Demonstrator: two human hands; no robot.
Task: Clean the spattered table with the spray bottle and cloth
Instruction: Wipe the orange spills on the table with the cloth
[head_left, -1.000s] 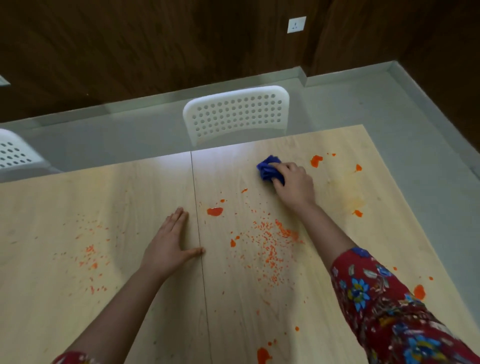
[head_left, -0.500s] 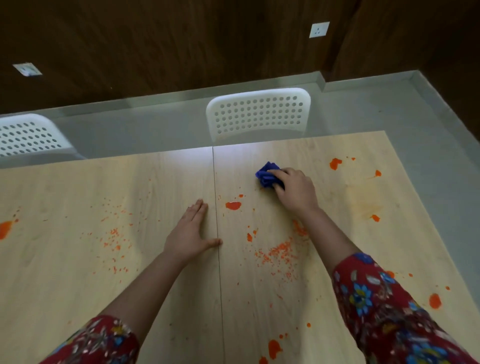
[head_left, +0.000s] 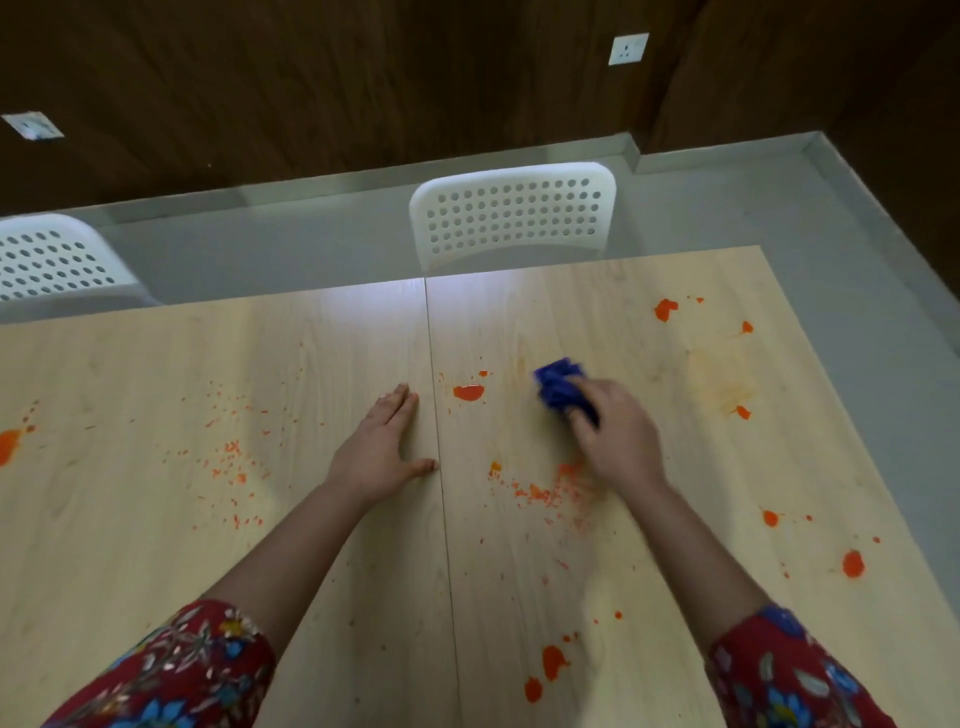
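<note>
A light wooden table is spattered with orange blobs and fine orange specks. My right hand presses a crumpled blue cloth onto the tabletop right of the centre seam. An orange blob lies just left of the cloth, and a patch of orange specks sits below my right hand. My left hand rests flat on the wood, fingers together, thumb touching the seam. No spray bottle is in view.
Two white perforated chairs stand behind the table's far edge, one at centre and one at far left. More orange blobs lie at the left edge, far right and near right. Grey floor borders the right side.
My right hand has dragged the blue cloth toward me over the speckled patch, which has thinned. The head camera has tilted left and down. My left hand stays flat in place.
</note>
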